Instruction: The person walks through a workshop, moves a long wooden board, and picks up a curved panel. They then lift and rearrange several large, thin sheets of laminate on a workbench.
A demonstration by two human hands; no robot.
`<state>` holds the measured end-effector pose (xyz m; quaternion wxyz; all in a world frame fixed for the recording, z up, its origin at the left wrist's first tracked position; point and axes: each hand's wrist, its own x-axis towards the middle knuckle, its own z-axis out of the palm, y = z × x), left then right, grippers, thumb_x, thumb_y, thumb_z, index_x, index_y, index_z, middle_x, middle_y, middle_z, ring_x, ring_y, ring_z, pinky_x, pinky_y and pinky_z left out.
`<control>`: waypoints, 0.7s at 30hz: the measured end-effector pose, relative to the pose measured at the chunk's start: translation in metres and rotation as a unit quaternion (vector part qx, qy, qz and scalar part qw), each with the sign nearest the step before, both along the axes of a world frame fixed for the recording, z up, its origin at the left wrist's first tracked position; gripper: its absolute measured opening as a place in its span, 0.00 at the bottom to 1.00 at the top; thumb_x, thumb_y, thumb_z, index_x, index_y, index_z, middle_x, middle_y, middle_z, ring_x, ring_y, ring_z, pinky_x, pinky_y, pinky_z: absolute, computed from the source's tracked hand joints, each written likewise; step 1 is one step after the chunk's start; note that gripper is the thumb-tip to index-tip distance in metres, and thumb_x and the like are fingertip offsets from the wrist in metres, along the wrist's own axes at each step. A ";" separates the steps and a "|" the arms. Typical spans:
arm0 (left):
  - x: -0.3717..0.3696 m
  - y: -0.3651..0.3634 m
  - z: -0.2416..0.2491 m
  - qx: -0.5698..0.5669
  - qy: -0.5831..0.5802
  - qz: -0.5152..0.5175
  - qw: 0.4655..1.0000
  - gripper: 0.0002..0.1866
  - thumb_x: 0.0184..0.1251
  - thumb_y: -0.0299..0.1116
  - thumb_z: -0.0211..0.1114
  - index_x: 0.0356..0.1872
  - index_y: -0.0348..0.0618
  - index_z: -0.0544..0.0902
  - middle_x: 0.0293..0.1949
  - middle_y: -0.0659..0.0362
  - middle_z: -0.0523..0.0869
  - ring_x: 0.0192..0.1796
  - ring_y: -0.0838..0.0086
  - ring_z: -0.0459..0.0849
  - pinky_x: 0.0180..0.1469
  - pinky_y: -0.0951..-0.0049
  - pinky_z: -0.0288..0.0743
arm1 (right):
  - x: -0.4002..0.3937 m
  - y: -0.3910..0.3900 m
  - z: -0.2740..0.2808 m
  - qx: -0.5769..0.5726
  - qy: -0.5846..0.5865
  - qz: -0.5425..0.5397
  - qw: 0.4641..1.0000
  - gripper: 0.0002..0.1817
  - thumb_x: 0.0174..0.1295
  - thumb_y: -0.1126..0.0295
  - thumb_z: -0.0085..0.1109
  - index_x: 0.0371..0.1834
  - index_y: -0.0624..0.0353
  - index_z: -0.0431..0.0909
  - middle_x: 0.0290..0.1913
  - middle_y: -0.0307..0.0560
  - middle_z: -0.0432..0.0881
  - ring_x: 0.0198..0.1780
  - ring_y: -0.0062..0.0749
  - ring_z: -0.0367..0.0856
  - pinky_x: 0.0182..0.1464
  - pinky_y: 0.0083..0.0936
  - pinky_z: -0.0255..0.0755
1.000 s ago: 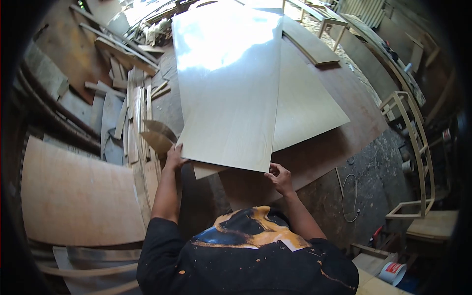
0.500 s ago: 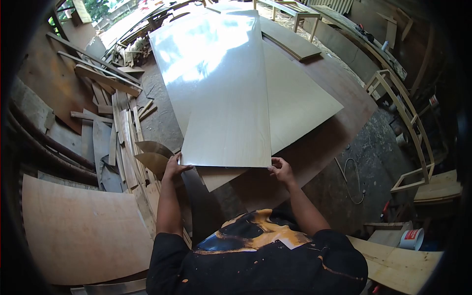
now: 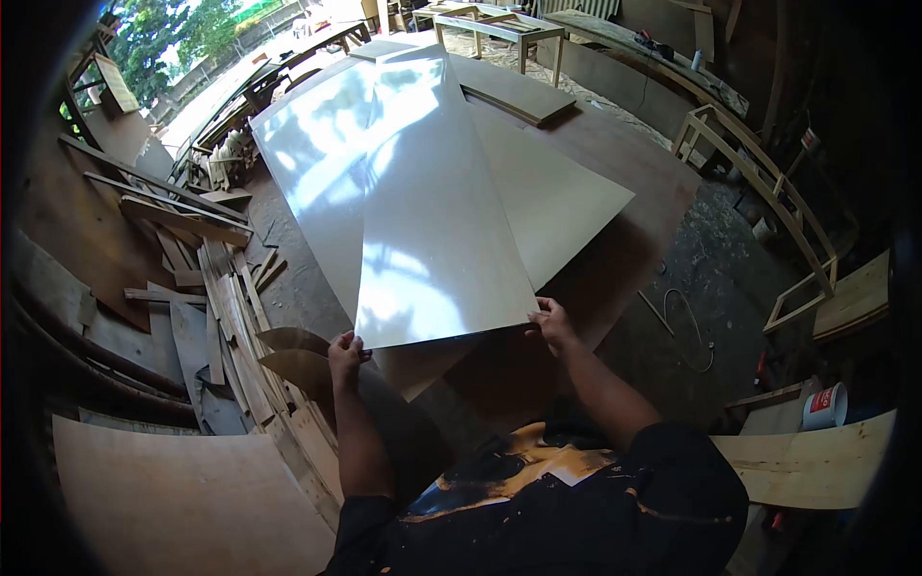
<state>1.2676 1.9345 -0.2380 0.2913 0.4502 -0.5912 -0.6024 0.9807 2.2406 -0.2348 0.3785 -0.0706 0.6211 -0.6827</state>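
A long, glossy, pale sheet of thin board (image 3: 442, 240) stretches away from me, bowed slightly and shining with reflected light. My left hand (image 3: 347, 361) pinches its near left corner, thumb against the fingers. At the near right corner my right hand (image 3: 551, 324) is closed on the edge. The near end is raised, while the far part lies over other sheets. Beneath it, one pale sheet (image 3: 562, 192) sticks out to the right and another glossy sheet (image 3: 303, 182) shows on the left. Under these is a large brown board (image 3: 634, 250).
Wood strips (image 3: 235, 322) and offcuts lie along the left, beside a curved plywood panel (image 3: 182, 490). On the right stand a wooden frame (image 3: 783, 211) and a white bucket (image 3: 824, 407). A loose cable (image 3: 687, 326) lies on the floor. Thick boards (image 3: 523, 96) rest at the far right.
The held sheet's near end has come up and bows more, and the sheet has swung, uncovering more of the glossy sheet at left. Both hands keep their grip. The camera view has shifted.
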 end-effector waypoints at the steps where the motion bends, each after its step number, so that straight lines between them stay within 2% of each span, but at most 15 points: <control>1: -0.008 0.007 -0.002 0.008 0.016 -0.002 1.000 0.15 0.60 0.27 0.54 0.46 0.29 0.69 0.28 0.54 0.78 0.21 0.75 0.78 0.22 0.78 0.74 | -0.009 0.004 -0.002 0.004 0.010 -0.015 1.000 0.18 0.56 0.76 0.50 0.50 0.62 0.63 0.39 0.45 0.76 0.38 0.26 0.75 0.32 0.23 0.74; 7: -0.065 0.094 0.009 0.038 0.062 0.033 0.997 0.16 0.59 0.28 0.56 0.45 0.27 0.68 0.26 0.55 0.77 0.21 0.74 0.78 0.23 0.80 0.75 | -0.076 0.048 0.002 -0.029 0.043 -0.096 0.994 0.17 0.55 0.76 0.47 0.50 0.63 0.66 0.40 0.44 0.76 0.38 0.26 0.74 0.33 0.22 0.71; 13: -0.139 0.185 0.005 0.040 0.074 0.072 0.994 0.14 0.60 0.27 0.54 0.44 0.29 0.70 0.28 0.55 0.78 0.23 0.76 0.78 0.24 0.79 0.75 | -0.161 0.119 0.016 -0.046 0.074 -0.097 0.991 0.20 0.53 0.76 0.46 0.52 0.62 0.67 0.40 0.42 0.76 0.37 0.24 0.74 0.33 0.20 0.69; 16: -0.174 0.244 0.002 0.085 0.092 0.070 0.990 0.13 0.59 0.27 0.56 0.43 0.32 0.70 0.26 0.60 0.77 0.26 0.79 0.76 0.24 0.77 0.75 | -0.206 0.169 0.017 -0.064 0.069 -0.085 0.992 0.20 0.52 0.76 0.46 0.52 0.63 0.67 0.40 0.42 0.77 0.37 0.23 0.74 0.33 0.20 0.68; 18: -0.202 0.287 -0.003 0.069 0.080 0.102 0.989 0.12 0.59 0.26 0.56 0.43 0.32 0.70 0.26 0.60 0.76 0.25 0.80 0.74 0.24 0.77 0.75 | -0.240 0.202 0.006 -0.060 0.082 -0.087 0.991 0.20 0.53 0.76 0.46 0.52 0.63 0.67 0.41 0.41 0.77 0.36 0.22 0.75 0.32 0.18 0.68; 19: -0.213 0.309 -0.005 0.081 0.112 0.110 0.984 0.12 0.59 0.26 0.56 0.43 0.32 0.70 0.26 0.61 0.76 0.25 0.81 0.74 0.26 0.80 0.74 | -0.255 0.218 0.005 -0.059 0.078 -0.083 0.992 0.20 0.54 0.76 0.46 0.52 0.63 0.67 0.40 0.41 0.77 0.35 0.22 0.75 0.32 0.17 0.68; 20: -0.223 0.328 -0.006 0.065 0.119 0.123 0.983 0.12 0.58 0.25 0.57 0.43 0.33 0.70 0.28 0.60 0.77 0.26 0.82 0.74 0.28 0.82 0.72 | -0.268 0.232 0.003 -0.058 0.069 -0.081 0.993 0.20 0.54 0.75 0.46 0.52 0.63 0.67 0.40 0.41 0.77 0.35 0.22 0.75 0.32 0.17 0.69; 21: -0.233 0.342 -0.014 0.055 0.110 0.125 0.984 0.12 0.59 0.25 0.56 0.44 0.34 0.70 0.31 0.58 0.77 0.29 0.80 0.75 0.29 0.79 0.74 | -0.279 0.242 0.005 -0.064 0.062 -0.082 0.993 0.20 0.54 0.75 0.46 0.52 0.63 0.67 0.40 0.41 0.77 0.35 0.22 0.75 0.32 0.17 0.69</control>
